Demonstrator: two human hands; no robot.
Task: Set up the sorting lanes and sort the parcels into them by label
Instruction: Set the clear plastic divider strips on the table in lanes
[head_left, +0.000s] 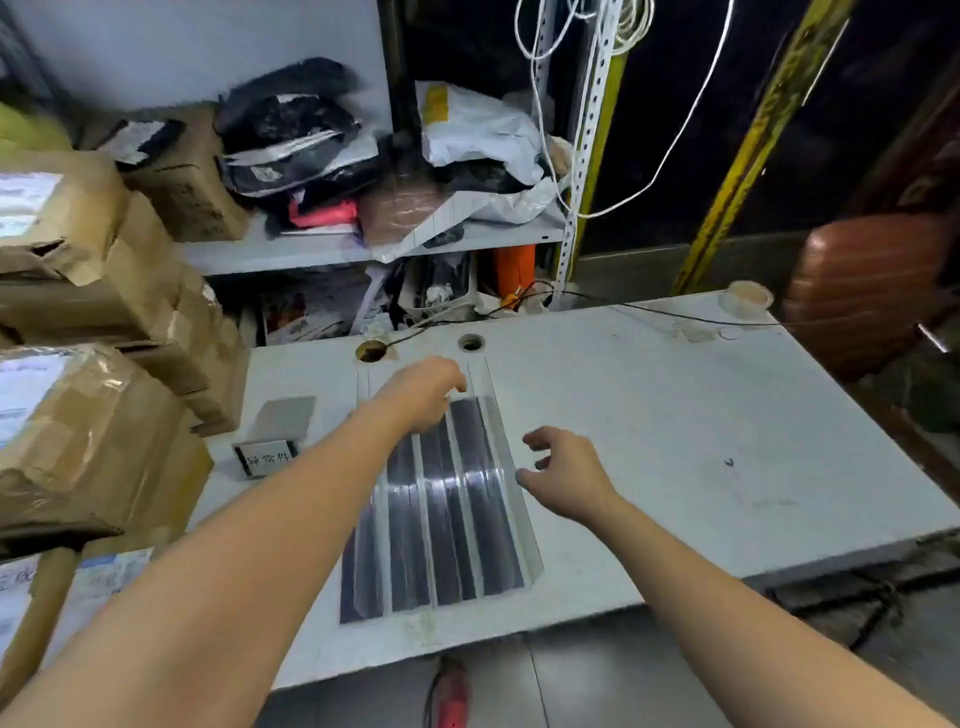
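A clear ridged plastic lane tray (457, 519) with dark strips under it lies on the white table (649, 415), running from the near edge toward the back. My left hand (423, 392) rests on its far left end, fingers curled at the tray's top edge. My right hand (563, 467) hovers just right of the tray's right rim, fingers spread and holding nothing. A small grey sign stand (270, 441) with black characters sits left of the tray. Cardboard parcels (78, 431) are stacked at the left.
A metal shelf (363, 244) behind the table holds black and white bagged parcels (478, 135) and a brown box (192, 192). Two round cable holes (470, 343) are in the table's back. A tape roll (748, 299) sits at the far right corner. White cords hang above.
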